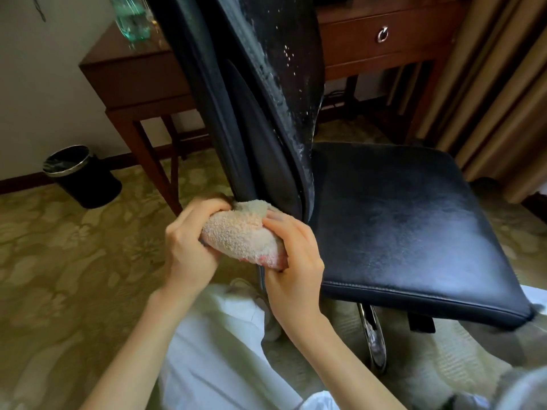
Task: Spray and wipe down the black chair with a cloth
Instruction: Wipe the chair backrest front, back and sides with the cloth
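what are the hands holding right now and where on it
Both hands hold the bunched cloth: the left hand grips its left end, the right hand its right end, beside the black chair's backrest.

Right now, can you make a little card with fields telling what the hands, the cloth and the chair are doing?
left hand: grips the cloth's left end
right hand: grips its right end
cloth: bunched pinkish terry, at the backrest's bottom edge
backrest: black, front speckled with white droplets
seat: black, leathery, faintly misted
nearby: wooden desk with a green bottle; black waste bin on the carpet
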`<state>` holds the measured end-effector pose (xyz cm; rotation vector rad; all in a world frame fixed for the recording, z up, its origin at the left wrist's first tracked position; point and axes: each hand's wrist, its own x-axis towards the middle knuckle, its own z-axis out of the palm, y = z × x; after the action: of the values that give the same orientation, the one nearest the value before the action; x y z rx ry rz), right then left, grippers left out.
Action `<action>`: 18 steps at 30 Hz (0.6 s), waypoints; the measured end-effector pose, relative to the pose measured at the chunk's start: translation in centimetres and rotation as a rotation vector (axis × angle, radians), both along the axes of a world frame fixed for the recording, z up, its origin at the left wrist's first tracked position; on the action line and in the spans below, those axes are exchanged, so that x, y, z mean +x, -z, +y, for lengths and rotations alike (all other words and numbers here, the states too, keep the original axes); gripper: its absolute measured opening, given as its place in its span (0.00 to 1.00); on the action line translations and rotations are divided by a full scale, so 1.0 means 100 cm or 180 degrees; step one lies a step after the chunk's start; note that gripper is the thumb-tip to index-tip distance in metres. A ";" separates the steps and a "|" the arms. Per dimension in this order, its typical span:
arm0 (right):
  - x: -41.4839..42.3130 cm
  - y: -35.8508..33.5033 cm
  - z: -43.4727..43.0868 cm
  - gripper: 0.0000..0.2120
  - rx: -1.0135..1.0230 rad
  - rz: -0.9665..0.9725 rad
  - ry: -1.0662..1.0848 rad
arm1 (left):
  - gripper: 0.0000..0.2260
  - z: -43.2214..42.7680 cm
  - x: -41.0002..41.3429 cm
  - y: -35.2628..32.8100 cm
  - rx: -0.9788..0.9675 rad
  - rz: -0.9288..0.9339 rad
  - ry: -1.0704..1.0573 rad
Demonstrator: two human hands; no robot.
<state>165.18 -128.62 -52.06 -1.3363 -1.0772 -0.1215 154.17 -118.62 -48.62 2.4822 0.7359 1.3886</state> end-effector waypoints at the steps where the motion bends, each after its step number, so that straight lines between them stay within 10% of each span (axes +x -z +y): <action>1: 0.000 0.010 0.000 0.16 -0.0006 0.0005 -0.0001 | 0.07 -0.001 0.000 0.010 -0.0110 -0.0008 -0.0016; 18: -0.006 0.123 0.013 0.28 -0.1073 0.1172 -0.0076 | 0.10 0.018 -0.001 0.123 -0.1562 0.0425 0.0168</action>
<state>164.59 -127.32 -64.32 -1.5707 -0.8204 0.3270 154.08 -116.77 -60.91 2.1950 0.9034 0.8935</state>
